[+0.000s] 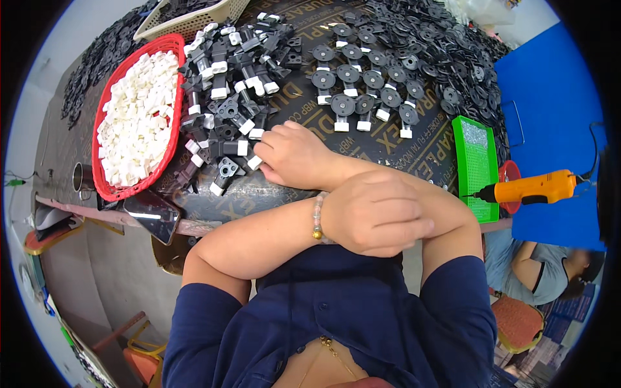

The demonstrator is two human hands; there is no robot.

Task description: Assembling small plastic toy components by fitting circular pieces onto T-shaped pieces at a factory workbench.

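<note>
My forearms cross at the table's front edge. My left hand (375, 215), with a bead bracelet (317, 216) at its wrist, lies over my right forearm, its fingers curled and nothing visible in them. Reaching left beyond it, my right hand (292, 155) rests on the tabletop with bent fingers; whatever may be under them is hidden. Right beside those fingertips is a white cap (255, 162) at the edge of a loose pile of black plastic parts with white caps (223, 97). Farther right, similar black parts with round discs (349, 74) lie in rough rows.
A red basket (180, 97) of white caps stands left, near a phone (155, 216) overhanging the edge and a metal cup (83, 176). Black discs (446, 58) are heaped at the back right. A green tray (460, 155) and an orange electric screwdriver (537, 187) are right. Another person (543, 271) sits beyond.
</note>
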